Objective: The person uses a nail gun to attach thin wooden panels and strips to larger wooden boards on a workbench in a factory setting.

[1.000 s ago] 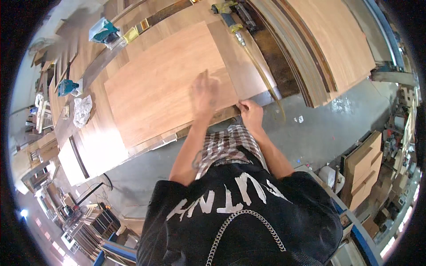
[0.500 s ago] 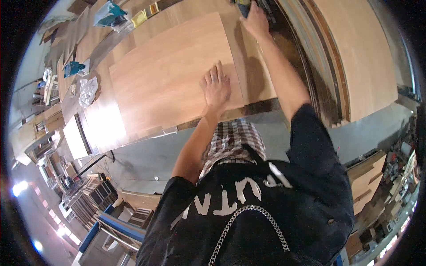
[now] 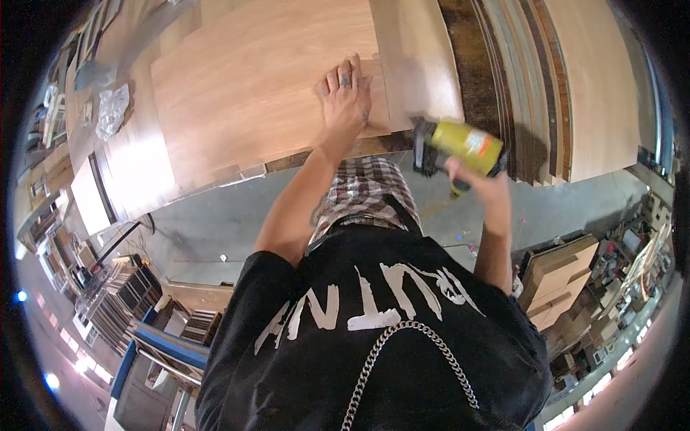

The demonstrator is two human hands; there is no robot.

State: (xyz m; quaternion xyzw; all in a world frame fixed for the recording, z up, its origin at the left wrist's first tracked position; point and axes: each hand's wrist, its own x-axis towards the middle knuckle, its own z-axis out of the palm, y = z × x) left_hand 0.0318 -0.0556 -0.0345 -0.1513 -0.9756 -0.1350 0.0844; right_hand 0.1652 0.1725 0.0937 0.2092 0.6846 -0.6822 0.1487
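A thin, light-brown wooden panel (image 3: 266, 79) lies flat on the workbench. My left hand (image 3: 346, 97) rests on it near the front right corner, palm down with the fingers stretched out. Off the bench's front edge, to the right of the panel, my right hand (image 3: 483, 185) is wrapped round a yellow-green and black nail gun (image 3: 463, 141). The gun is blurred by motion, its black nose towards the panel's corner, apart from the wood. My palm hides part of its handle.
Stacked wooden boards (image 3: 596, 86) stand on the right. A crumpled clear plastic bag (image 3: 113, 111) lies on the bench's left part. Cut boards (image 3: 560, 280) are piled low at the right, and a blue-edged metal frame (image 3: 172, 352) stands lower left.
My right hand has brought the nail gun from the far side of the bench back to its near edge. The left hand stays on the panel. The view has shifted towards me.
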